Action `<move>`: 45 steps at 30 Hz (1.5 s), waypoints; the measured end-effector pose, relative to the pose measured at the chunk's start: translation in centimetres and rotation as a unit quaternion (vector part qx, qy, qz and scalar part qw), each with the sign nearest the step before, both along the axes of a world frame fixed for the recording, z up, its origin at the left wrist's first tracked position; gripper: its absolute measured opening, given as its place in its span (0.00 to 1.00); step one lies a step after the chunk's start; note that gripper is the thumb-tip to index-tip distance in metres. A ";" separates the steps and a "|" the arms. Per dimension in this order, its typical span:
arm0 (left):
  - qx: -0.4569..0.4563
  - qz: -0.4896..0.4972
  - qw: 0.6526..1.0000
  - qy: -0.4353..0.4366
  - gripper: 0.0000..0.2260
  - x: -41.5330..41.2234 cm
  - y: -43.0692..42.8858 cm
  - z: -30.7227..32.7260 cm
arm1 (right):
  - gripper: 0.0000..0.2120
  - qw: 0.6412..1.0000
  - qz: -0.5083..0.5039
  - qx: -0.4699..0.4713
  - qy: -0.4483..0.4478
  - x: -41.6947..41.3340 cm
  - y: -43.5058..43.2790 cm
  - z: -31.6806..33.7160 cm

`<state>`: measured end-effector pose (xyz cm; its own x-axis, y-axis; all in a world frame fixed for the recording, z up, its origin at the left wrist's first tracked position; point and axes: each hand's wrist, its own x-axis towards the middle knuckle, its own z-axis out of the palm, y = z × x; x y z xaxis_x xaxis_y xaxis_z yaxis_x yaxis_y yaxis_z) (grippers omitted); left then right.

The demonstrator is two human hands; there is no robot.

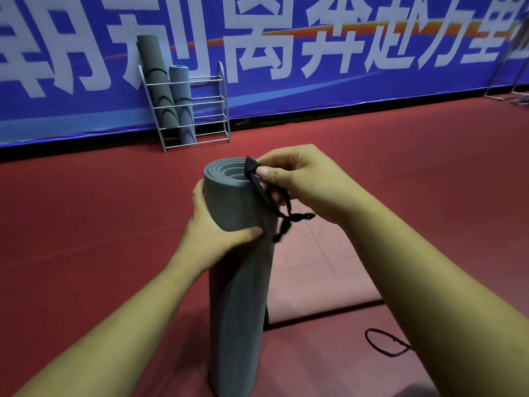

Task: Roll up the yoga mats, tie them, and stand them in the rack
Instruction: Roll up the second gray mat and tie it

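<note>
In the head view, a rolled grey yoga mat (239, 282) stands upright on the red floor (86, 224), and the left hand (211, 227) grips it below the top, fingers curled around the roll and thumb pressed on the front. The right hand (297, 179) pinches a black cord (252, 169) between thumb and forefinger at the top rim of the roll. Well behind, a metal rack (211, 110) holds two more rolled mats (180, 104), and a pink mat (315, 276) lies flat just behind the roll.

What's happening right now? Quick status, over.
Left hand grips upright rolled grey foam mat. Right hand pinches black cord at its top rim. Nothing between it and silver wire rack.
</note>
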<state>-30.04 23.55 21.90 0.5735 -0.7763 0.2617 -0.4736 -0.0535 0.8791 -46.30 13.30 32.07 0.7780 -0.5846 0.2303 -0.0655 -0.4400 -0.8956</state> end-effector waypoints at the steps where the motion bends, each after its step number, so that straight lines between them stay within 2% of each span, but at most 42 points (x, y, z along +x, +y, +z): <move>1: -0.001 -0.002 1.000 0.002 0.58 -0.2 0.0 0.0 | 0.06 0.999 0.013 0.045 -0.020 -0.1 -0.1 0.1; 3: -0.001 -0.003 1.000 0.003 0.58 -0.4 0.1 0.1 | 0.04 0.996 0.012 0.074 -0.043 -0.4 -0.2 0.3; 9: 0.010 -0.014 1.000 -0.018 0.56 -1.5 0.2 0.1 | 0.02 0.997 -0.058 -0.051 -0.010 -0.6 0.1 0.1; 13: 0.009 -0.023 0.999 -0.020 0.56 -2.3 0.0 0.2 | 0.03 0.995 -0.043 -0.088 -0.013 -0.8 0.4 0.4; 17: 0.006 -0.019 1.000 -0.012 0.55 -2.2 -0.1 0.2 | 0.13 0.999 -0.001 -0.033 0.001 -1.5 -0.1 0.7; 19: 0.006 -0.015 1.000 -0.012 0.55 -2.0 -0.1 0.3 | 0.10 0.999 0.021 -0.032 0.010 -2.1 -0.5 0.8; 21: 0.009 -0.013 1.000 -0.016 0.55 -2.0 -0.1 0.4 | 0.07 0.996 0.024 -0.076 0.034 -2.4 -0.5 0.7; 25: 0.013 -0.013 1.000 -0.017 0.54 -2.2 -0.2 0.4 | 0.05 0.995 -0.015 -0.092 0.036 -2.0 -0.4 0.4; 30: 0.020 -0.025 0.999 -0.015 0.55 -2.2 -0.5 0.2 | 0.11 0.993 -0.034 -0.103 0.041 -1.2 0.5 0.1; 34: 0.036 -0.039 0.998 -0.038 0.57 -2.5 -0.8 0.9 | 0.14 0.998 -0.028 -0.037 0.035 -1.2 0.1 0.1; 36: 0.034 -0.038 0.997 -0.064 0.54 -2.6 -1.1 1.7 | 0.12 0.999 -0.031 -0.012 0.027 -1.2 0.0 0.2; 40: -0.007 -0.058 0.998 -0.006 0.43 -3.4 -1.3 3.1 | 0.13 0.999 -0.033 -0.005 0.029 -1.3 0.3 0.5; 45: -0.025 -0.055 0.998 0.017 0.48 -3.8 -1.6 3.0 | 0.14 0.996 -0.041 -0.059 0.049 -0.8 0.6 0.1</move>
